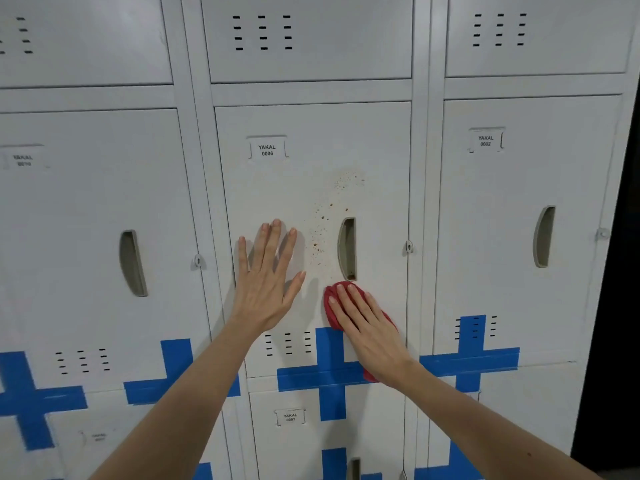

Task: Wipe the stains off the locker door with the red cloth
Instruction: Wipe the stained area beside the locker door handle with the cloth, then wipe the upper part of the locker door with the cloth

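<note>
The white locker door [284, 188] labelled YAKAL 0006 fills the middle of the head view. Brown speckled stains [323, 223] run from above the recessed handle [347, 248] down along its left side. My left hand [268, 277] lies flat on the door, fingers spread, left of the stains. My right hand [367, 323] presses the red cloth [334, 303] flat against the door just below the handle. The cloth shows around my fingertips and again below my wrist; my hand hides its middle.
Matching white lockers stand left [86, 220] and right [519, 220], with more doors above and below. Blue tape crosses [330, 372] mark the lower edges of the doors. A small lock hasp [409, 247] sticks out at the door's right edge. A dark gap [620, 271] lies at far right.
</note>
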`<action>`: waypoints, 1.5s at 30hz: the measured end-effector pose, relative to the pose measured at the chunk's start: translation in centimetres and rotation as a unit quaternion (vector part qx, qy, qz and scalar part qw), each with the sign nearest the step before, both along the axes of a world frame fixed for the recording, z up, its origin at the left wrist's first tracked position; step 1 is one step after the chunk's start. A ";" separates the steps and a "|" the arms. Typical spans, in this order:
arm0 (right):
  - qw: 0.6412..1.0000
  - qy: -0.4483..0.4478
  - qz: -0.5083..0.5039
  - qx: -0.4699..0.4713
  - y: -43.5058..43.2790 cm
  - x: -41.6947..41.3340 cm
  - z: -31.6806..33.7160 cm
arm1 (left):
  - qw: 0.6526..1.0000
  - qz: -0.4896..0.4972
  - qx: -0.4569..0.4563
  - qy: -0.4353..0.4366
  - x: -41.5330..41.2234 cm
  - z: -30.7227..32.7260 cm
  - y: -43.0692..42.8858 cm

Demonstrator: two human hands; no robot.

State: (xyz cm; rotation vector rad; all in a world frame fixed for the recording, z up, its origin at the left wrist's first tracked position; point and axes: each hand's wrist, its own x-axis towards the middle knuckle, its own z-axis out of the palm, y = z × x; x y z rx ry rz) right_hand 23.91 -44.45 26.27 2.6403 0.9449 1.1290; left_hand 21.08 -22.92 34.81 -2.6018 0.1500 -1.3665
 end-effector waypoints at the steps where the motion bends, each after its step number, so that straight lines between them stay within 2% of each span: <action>1: 1.000 0.000 0.007 0.002 0.6 -0.1 0.1 | 1.000 0.000 0.000 0.002 -0.1 0.1 0.2; 11: 0.996 -0.056 0.052 0.053 4.5 0.4 2.7 | 1.000 -0.007 -0.004 0.004 -0.5 0.2 0.8; 18: 0.993 -0.016 0.114 0.013 3.9 0.5 4.8 | 1.000 -0.008 -0.006 0.014 -0.3 0.5 0.2; 21: 0.990 -0.035 0.137 0.015 2.2 0.0 5.3 | 1.000 -0.013 0.001 0.004 -0.3 0.7 -0.2; 23: 0.986 -0.020 0.132 0.103 1.7 -1.3 5.5 | 0.999 -0.029 -0.011 -0.008 -0.7 1.0 -0.7; 24: 0.976 0.000 0.126 0.180 1.7 -2.0 6.2 | 0.999 -0.042 -0.030 -0.010 -0.9 1.1 -0.9; 26: 0.915 0.071 0.150 0.368 2.3 -3.1 7.8 | 0.991 -0.093 -0.091 -0.012 -1.8 1.4 -1.7; 28: 0.858 0.064 0.177 0.477 3.3 -3.2 9.7 | 0.959 -0.178 -0.221 0.015 -2.7 1.7 -2.9; 29: 0.838 0.072 0.200 0.502 4.0 -3.2 10.3 | 0.921 -0.224 -0.313 0.056 -3.1 2.0 -3.6; 31: 0.831 0.113 0.227 0.494 5.2 -4.0 11.6 | 0.791 -0.325 -0.501 0.133 -3.4 2.8 -5.0; 32: 0.837 0.136 0.239 0.474 5.6 -4.2 11.8 | 0.730 -0.358 -0.564 0.145 -3.3 3.0 -5.2; 33: 0.844 0.161 0.250 0.446 5.7 -4.4 11.7 | 0.696 -0.369 -0.601 0.135 -3.2 3.1 -5.2; 34: 0.853 0.181 0.264 0.411 5.5 -4.6 11.6 | 0.683 -0.370 -0.620 0.108 -3.1 3.1 -5.1; 35: 0.865 0.194 0.277 0.371 5.1 -4.5 11.3 | 0.696 -0.357 -0.619 0.066 -2.8 3.0 -4.8; 37: 0.903 0.178 0.258 0.294 3.6 -3.9 10.8 | 0.758 -0.305 -0.576 -0.034 -2.4 2.8 -3.8; 40: 0.958 0.070 0.139 0.242 0.6 -2.1 10.8 | 0.838 -0.220 -0.480 -0.137 -1.7 3.6 -3.4; 42: 0.972 0.005 0.050 0.230 -0.9 -0.7 11.1 | 0.886 -0.191 -0.394 -0.154 -1.1 4.0 -3.8; 45: 0.978 -0.009 -0.032 0.206 -1.9 1.0 11.3 | 0.941 -0.144 -0.277 -0.129 0.7 3.7 -4.5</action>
